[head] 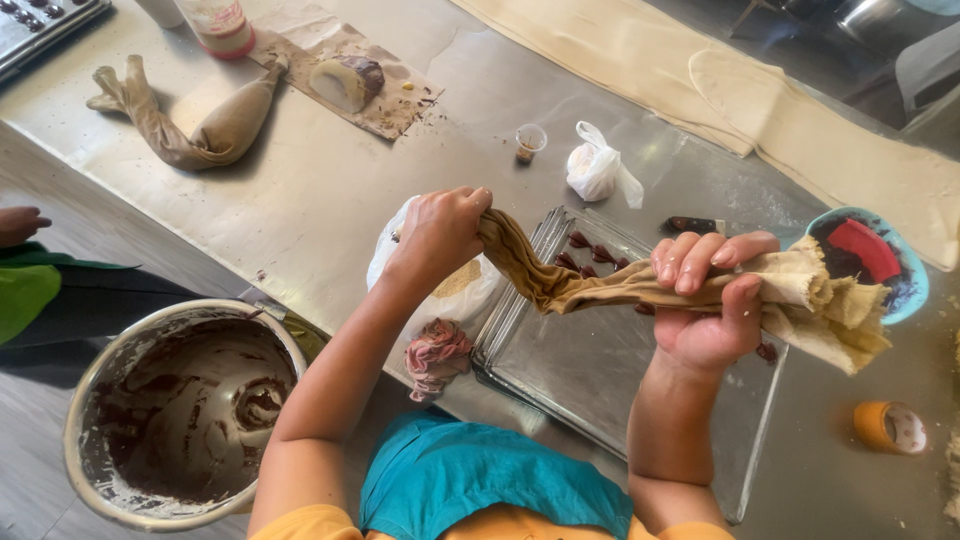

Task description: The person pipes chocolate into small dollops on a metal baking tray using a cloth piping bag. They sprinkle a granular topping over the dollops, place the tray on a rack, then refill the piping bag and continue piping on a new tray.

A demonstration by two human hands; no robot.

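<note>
Both hands clamped the twisted cloth piping bag [600, 285] above the glass tray [600, 370]: left hand [440, 232] at nine o'clock, right hand [712, 300] at three, few chocolate pieces [590, 255] piped.

Two twisted tan cloth piping bags: one [600, 285] gripped between both sets of fingers, one [200, 125] far beyond them. One clear glass tray [600, 370] beneath the fingers. One steel bowl [180, 410], chocolate-smeared, beside the left arm. One small plastic cup [530, 140].

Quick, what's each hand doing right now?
Left hand: closed, gripping one end of the twisted tan cloth bag.
Right hand: closed around the bag's wider end.
</note>
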